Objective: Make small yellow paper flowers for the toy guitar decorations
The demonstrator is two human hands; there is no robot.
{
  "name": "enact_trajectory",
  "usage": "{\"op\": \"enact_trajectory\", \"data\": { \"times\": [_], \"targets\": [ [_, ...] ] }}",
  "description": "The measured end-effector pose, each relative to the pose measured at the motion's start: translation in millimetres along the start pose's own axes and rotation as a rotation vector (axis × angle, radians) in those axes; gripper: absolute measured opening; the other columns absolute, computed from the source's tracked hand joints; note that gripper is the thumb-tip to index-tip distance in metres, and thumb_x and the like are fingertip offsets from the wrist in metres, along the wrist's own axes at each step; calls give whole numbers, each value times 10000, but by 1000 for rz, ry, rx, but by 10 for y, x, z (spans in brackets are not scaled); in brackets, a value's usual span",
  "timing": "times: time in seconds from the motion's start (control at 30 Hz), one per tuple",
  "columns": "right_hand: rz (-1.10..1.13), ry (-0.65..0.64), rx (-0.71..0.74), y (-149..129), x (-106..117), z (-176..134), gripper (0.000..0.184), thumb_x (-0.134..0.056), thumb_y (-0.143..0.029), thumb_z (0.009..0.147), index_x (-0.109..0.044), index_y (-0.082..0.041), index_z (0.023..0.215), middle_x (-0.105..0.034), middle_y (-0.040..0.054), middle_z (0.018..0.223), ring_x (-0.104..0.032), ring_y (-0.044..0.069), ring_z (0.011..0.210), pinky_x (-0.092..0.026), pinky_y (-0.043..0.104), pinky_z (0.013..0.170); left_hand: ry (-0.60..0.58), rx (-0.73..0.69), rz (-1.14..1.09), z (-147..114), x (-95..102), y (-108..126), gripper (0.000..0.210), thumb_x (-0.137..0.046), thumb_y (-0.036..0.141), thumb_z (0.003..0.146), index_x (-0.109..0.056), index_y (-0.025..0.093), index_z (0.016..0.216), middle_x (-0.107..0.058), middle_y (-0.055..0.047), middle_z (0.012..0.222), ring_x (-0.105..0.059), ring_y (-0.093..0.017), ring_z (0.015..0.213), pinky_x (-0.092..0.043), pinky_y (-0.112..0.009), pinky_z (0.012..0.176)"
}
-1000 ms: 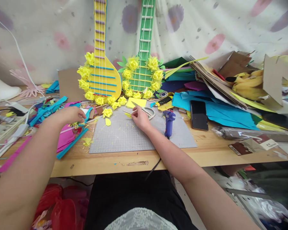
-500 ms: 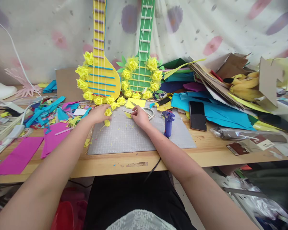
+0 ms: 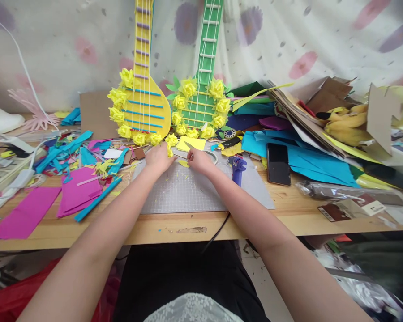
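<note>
My left hand (image 3: 157, 157) is closed above the left part of the grey cutting mat (image 3: 184, 197), with a yellow paper flower (image 3: 169, 152) showing at its fingertips. My right hand (image 3: 199, 160) faces it a short way off, its fingers pinched on a thin stick (image 3: 181, 157) that points toward the left hand. A yellow petal piece (image 3: 184, 164) lies between the hands. Just behind the right hand are scissors (image 3: 211, 156), partly hidden by it. Past the hands stand a yellow paper guitar (image 3: 149, 105) and a green one (image 3: 201, 105), both trimmed with yellow flowers.
A blue glue gun (image 3: 237, 169) stands on the mat's right side, its cord running off the front edge. Right of it are a phone (image 3: 278, 163), blue sheets (image 3: 315, 163) and stacked cardboard. Coloured scraps and magenta sheets (image 3: 79, 188) cover the left.
My left hand has moved right, closer to my right hand, with the yellow flower. A blue strip on the left now shows. My right hand stays nearly in place.
</note>
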State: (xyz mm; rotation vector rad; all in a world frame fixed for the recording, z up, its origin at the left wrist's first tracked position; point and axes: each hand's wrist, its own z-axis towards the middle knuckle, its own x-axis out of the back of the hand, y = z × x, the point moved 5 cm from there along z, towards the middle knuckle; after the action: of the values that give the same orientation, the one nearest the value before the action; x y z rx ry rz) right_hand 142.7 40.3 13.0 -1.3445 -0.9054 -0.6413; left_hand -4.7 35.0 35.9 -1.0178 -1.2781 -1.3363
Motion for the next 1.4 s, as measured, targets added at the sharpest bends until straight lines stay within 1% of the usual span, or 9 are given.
{"op": "enact_trajectory", "data": {
  "times": [0.17, 0.33, 0.6, 0.67, 0.8, 1.0, 1.2, 1.3, 1.4],
  "targets": [
    [-195, -15, 88, -42, -27, -4, 209, -463, -120, 716, -565, -197, 882, -654, 52, 882, -577, 180, 793, -372, 249, 629, 183, -1, -90, -33, -29, 31, 579, -520, 535, 723, -473, 157, 1160, -580, -177, 1080, -502, -328, 1055, -390, -411, 848],
    [-328, 26, 208, -52, -42, -3, 242, -410, -132, 761, -576, -198, 924, -650, 71, 903, -569, 196, 787, -357, 266, 622, 406, -8, -417, -74, -8, -278, 377, -424, 382, 823, -504, 153, 1112, -607, -119, 975, -548, -240, 950, -377, -366, 871],
    [-413, 68, 404, -89, -30, -70, 273, -406, -94, 774, -601, -177, 947, -637, 102, 939, -494, 226, 947, -377, 295, 685, 519, -18, -511, -130, 46, -578, 222, -444, 252, 777, -619, 169, 885, -615, -62, 854, -548, -175, 791, -399, -304, 793],
    [-388, 111, 392, -86, 4, -84, 278, -419, -96, 771, -594, -173, 973, -634, 99, 964, -486, 228, 954, -382, 301, 708, 495, -25, -508, -128, 113, -627, 232, -450, 281, 770, -634, 175, 864, -616, -50, 817, -545, -168, 757, -402, -295, 760],
    [-315, 211, 398, -149, 205, -164, 250, -448, -130, 777, -587, -163, 982, -630, 94, 975, -483, 224, 956, -380, 313, 769, 243, 7, -609, -87, 131, -860, 268, -507, 382, 722, -639, 178, 834, -606, -22, 705, -533, -149, 633, -400, -263, 613],
    [-76, 376, 394, -198, 940, -392, 190, -508, -275, 787, -609, -184, 919, -631, 72, 953, -509, 212, 932, -384, 351, 814, -70, -42, -437, -72, -12, -1009, 268, -673, 408, 526, -604, 190, 667, -596, -17, 687, -522, -165, 647, -380, -269, 590],
    [303, 395, 153, 550, 1459, -461, 346, -555, -494, 732, -605, -188, 884, -632, 55, 840, -564, 165, 783, -444, 334, 742, -108, -101, -403, -46, -85, -938, 192, -649, 342, 560, -535, 188, 564, -566, -7, 622, -515, -163, 648, -380, -278, 623],
    [497, 300, 20, 996, 1399, -532, 456, -429, -601, 764, -586, -192, 891, -622, 68, 869, -575, 159, 783, -465, 335, 745, -80, -86, -464, -14, -133, -1001, 167, -613, 333, 590, -533, 186, 595, -564, 3, 625, -505, -148, 623, -375, -270, 603],
    [554, 144, 12, 1196, 1210, -667, 513, -410, -641, 748, -560, -199, 963, -608, 86, 956, -581, 182, 874, -459, 346, 806, -39, -69, -583, 17, -174, -1083, 179, -597, 345, 598, -533, 185, 648, -567, -3, 659, -507, -142, 616, -390, -271, 601]
  ]
}}
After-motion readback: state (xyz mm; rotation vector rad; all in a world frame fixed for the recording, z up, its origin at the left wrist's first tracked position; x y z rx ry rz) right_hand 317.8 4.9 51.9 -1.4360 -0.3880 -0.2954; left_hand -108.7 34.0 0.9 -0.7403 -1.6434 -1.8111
